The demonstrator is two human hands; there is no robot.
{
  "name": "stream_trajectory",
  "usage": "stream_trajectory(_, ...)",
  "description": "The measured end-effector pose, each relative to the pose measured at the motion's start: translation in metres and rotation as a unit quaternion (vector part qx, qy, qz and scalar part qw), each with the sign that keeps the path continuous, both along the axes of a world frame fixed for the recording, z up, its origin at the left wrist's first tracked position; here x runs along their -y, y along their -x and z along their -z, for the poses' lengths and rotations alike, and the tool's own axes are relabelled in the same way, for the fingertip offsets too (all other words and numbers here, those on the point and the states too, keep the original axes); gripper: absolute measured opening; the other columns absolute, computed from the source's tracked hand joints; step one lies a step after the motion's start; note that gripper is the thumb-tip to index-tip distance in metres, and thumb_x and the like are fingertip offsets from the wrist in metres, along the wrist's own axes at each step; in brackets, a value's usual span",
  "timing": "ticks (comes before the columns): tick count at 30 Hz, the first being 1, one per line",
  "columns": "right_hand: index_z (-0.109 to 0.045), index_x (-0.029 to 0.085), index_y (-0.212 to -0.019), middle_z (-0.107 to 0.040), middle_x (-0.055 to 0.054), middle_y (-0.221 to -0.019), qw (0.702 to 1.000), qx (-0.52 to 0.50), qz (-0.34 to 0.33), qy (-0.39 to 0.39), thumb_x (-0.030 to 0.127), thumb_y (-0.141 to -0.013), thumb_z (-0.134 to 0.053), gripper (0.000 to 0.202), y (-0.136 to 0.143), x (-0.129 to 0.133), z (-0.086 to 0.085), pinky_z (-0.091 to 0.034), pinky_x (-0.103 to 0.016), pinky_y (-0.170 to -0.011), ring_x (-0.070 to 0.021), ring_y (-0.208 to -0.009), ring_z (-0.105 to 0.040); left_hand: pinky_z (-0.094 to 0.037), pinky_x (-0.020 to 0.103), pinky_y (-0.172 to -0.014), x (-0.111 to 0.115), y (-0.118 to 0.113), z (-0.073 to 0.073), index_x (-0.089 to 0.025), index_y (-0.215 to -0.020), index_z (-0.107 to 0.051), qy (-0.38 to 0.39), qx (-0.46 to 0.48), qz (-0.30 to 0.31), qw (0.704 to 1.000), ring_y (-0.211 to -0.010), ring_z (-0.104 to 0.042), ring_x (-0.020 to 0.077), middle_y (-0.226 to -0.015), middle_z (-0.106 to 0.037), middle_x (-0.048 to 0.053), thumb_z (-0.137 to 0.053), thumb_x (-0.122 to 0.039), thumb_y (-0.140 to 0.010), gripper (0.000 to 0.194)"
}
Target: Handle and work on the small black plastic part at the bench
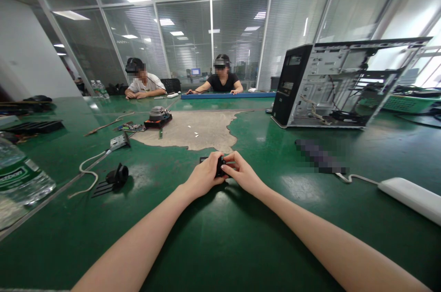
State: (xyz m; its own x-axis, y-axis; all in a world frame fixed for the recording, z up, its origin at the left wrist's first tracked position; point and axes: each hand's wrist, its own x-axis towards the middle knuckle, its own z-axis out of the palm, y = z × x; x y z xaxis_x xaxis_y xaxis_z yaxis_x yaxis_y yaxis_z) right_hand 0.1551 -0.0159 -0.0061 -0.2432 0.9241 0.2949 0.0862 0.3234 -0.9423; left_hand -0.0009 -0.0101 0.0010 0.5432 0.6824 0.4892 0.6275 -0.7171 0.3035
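Observation:
Between my two hands, just above the green table, is a small black part; fingers cover most of it, so its kind cannot be made out. My left hand is wrapped round it from the left. From the right, my right hand pinches it with thumb and fingertips. Left of my hands lies a black plastic piece with a round ring and flat prongs. Beyond it is a small metal bracket with a pale cable.
An opened computer case stands at the back right. A water bottle is at the left edge, a white power strip at the right. A round device sits ahead by a bare brown patch. Two people sit across the table.

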Motion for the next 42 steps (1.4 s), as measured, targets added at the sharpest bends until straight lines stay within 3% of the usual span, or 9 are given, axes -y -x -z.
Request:
stream_trajectory(5, -0.048, 0.019, -0.092, -0.053, -0.005, -0.096, 1.000, 0.023, 0.005, 0.011, 0.026, -0.072, -0.055, 0.022, 0.000, -0.001, -0.002, -0.048, -0.031, -0.070, -0.0154, -0.085, -0.055, -0.046, 0.038, -0.078, 0.000, -0.001, 0.000, -0.020, -0.115, -0.028, -0.001, -0.005, -0.001, 1.000, -0.097, -0.051, 0.0230, -0.113, -0.043, 0.009, -0.057, -0.026, -0.071, 0.054)
stream_trajectory(9, -0.048, 0.020, -0.086, -0.054, -0.001, -0.091, 1.000, 0.007, -0.020, -0.002, 0.024, -0.067, -0.061, 0.023, -0.002, 0.001, -0.005, -0.047, -0.031, -0.076, -0.0139, -0.083, -0.056, -0.045, 0.038, -0.079, 0.002, -0.001, -0.001, -0.020, -0.116, -0.027, 0.000, -0.006, 0.001, 1.000, -0.099, -0.050, 0.0231, -0.114, -0.042, 0.009, -0.058, -0.024, -0.070, 0.055)
stream_trajectory(14, -0.048, 0.020, -0.083, -0.053, 0.000, -0.085, 1.000, -0.018, -0.006, 0.004, 0.028, -0.069, -0.059, 0.019, 0.000, 0.001, -0.005, -0.048, -0.028, -0.067, -0.0134, -0.078, -0.057, -0.045, 0.039, -0.078, 0.002, 0.000, -0.001, -0.021, -0.116, -0.026, -0.001, -0.001, 0.000, 1.000, -0.098, -0.051, 0.0236, -0.114, -0.043, 0.009, -0.058, -0.027, -0.071, 0.056)
stream_trajectory(23, -0.051, 0.016, -0.085, -0.057, -0.005, -0.088, 0.991, -0.014, 0.121, 0.052, 0.028, -0.063, -0.064, 0.028, -0.013, -0.009, -0.007, -0.046, -0.035, -0.076, -0.0149, -0.080, -0.056, -0.044, 0.038, -0.080, 0.001, 0.000, -0.002, -0.022, -0.116, -0.026, 0.005, 0.001, -0.003, 1.000, -0.098, -0.051, 0.0235, -0.113, -0.043, 0.008, -0.060, -0.026, -0.069, 0.059)
stream_trajectory(27, -0.055, 0.015, -0.090, -0.060, -0.007, -0.091, 0.993, -0.031, 0.062, 0.099, 0.031, -0.063, -0.065, 0.034, -0.008, -0.007, -0.007, -0.047, -0.035, -0.074, -0.0166, -0.080, -0.058, -0.044, 0.038, -0.081, 0.001, 0.000, -0.002, -0.021, -0.116, -0.026, -0.001, 0.004, 0.001, 1.000, -0.097, -0.051, 0.0232, -0.112, -0.043, 0.008, -0.060, -0.025, -0.069, 0.058)
stream_trajectory(31, -0.057, 0.015, -0.094, -0.062, -0.007, -0.092, 0.997, -0.011, -0.004, 0.081, 0.032, -0.067, -0.061, 0.032, 0.000, -0.006, -0.003, -0.046, -0.034, -0.076, -0.0166, -0.081, -0.059, -0.045, 0.038, -0.081, 0.002, -0.001, -0.001, -0.020, -0.116, -0.026, -0.006, 0.003, 0.002, 1.000, -0.099, -0.050, 0.0229, -0.112, -0.043, 0.009, -0.058, -0.025, -0.070, 0.056)
stream_trajectory(38, -0.053, 0.018, -0.087, -0.059, -0.002, -0.090, 1.000, -0.007, -0.019, 0.022, 0.026, -0.061, -0.066, 0.030, -0.002, -0.004, -0.002, -0.047, -0.030, -0.071, -0.0162, -0.082, -0.059, -0.047, 0.038, -0.076, 0.003, -0.001, -0.002, -0.020, -0.114, -0.027, 0.006, 0.004, -0.006, 1.000, -0.094, -0.052, 0.0222, -0.110, -0.044, 0.008, -0.055, -0.026, -0.073, 0.050)
stream_trajectory(42, -0.053, 0.019, -0.087, -0.057, -0.001, -0.089, 1.000, -0.013, -0.010, 0.019, 0.031, -0.069, -0.059, 0.023, 0.000, 0.000, -0.004, -0.047, -0.027, -0.065, -0.0131, -0.075, -0.058, -0.046, 0.038, -0.078, 0.003, 0.000, -0.002, -0.021, -0.115, -0.027, 0.005, 0.013, 0.004, 1.000, -0.098, -0.051, 0.0225, -0.112, -0.043, 0.009, -0.057, -0.026, -0.072, 0.052)
